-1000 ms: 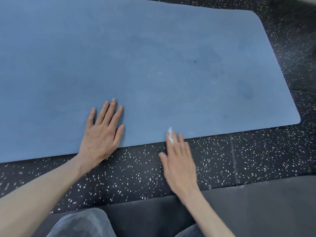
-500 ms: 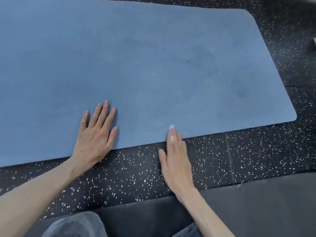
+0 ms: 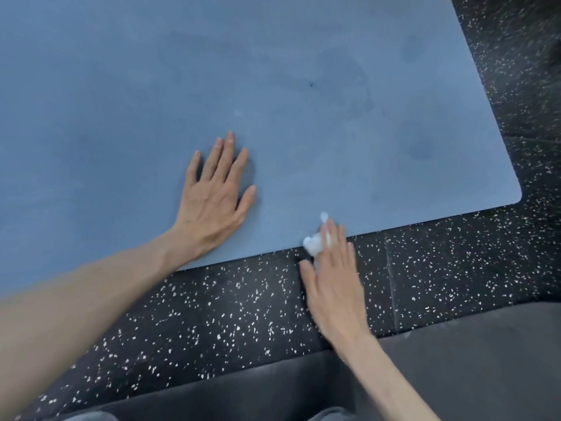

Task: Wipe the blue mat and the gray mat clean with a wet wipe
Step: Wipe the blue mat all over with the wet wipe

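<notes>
Crumpled white wet wipe [image 3: 315,243] now farther out under flat right hand [image 3: 334,287]; left hand [image 3: 212,199] flat on smooth blue mat [image 3: 273,86].

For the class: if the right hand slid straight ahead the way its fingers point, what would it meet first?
The right hand presses the wet wipe at the blue mat's near edge. Straight ahead lies only bare mat, with darker damp-looking patches; the way looks free as far as the picture shows.

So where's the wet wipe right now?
In the head view, the wet wipe sits under the right hand's straight fingers, at the blue mat's near edge.
</notes>
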